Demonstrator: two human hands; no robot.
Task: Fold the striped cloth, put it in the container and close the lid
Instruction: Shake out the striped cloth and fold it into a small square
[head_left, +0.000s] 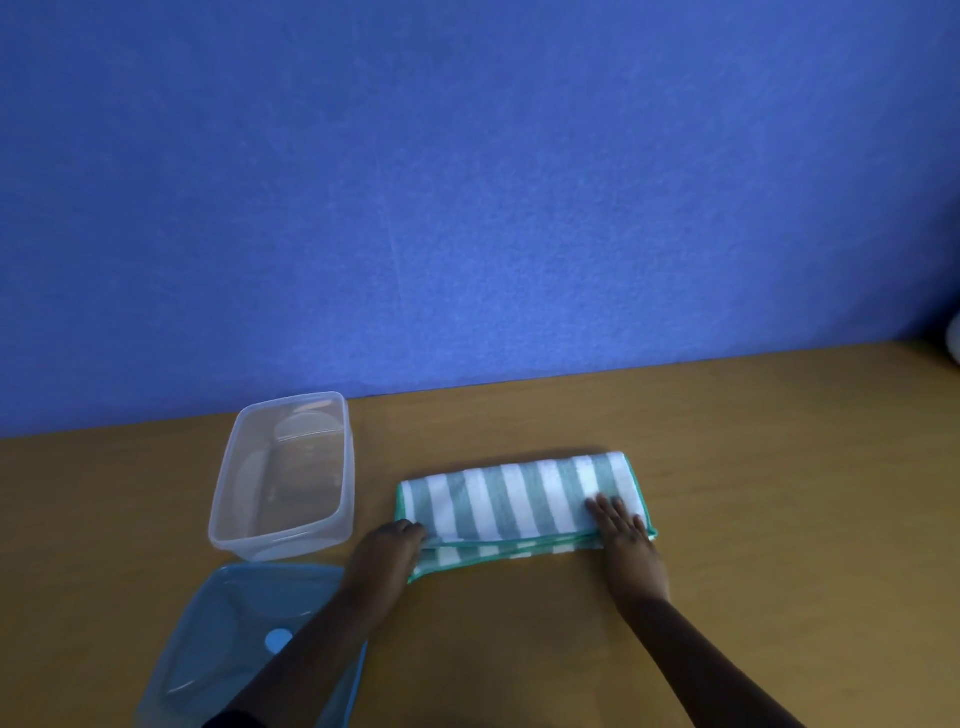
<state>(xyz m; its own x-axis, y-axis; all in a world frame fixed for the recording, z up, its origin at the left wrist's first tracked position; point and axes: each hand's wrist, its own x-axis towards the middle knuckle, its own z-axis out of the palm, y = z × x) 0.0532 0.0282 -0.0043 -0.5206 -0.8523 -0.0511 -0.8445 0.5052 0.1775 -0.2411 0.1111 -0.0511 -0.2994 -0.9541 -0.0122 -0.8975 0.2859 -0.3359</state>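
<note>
The striped cloth (511, 501), green and white with a teal hem, lies folded into a long band on the wooden table (753, 467). My left hand (387, 558) has its fingers curled on the cloth's near left corner. My right hand (626, 540) lies flat with fingers spread on the cloth's right end. The clear plastic container (283, 478) stands open and empty to the left of the cloth. Its blue translucent lid (223, 649) lies on the table in front of it, partly under my left forearm.
A blue wall (467, 182) rises right behind the table's far edge. A pale rounded object (955, 340) shows at the far right edge of the view. Bare wood stretches to the right of the cloth.
</note>
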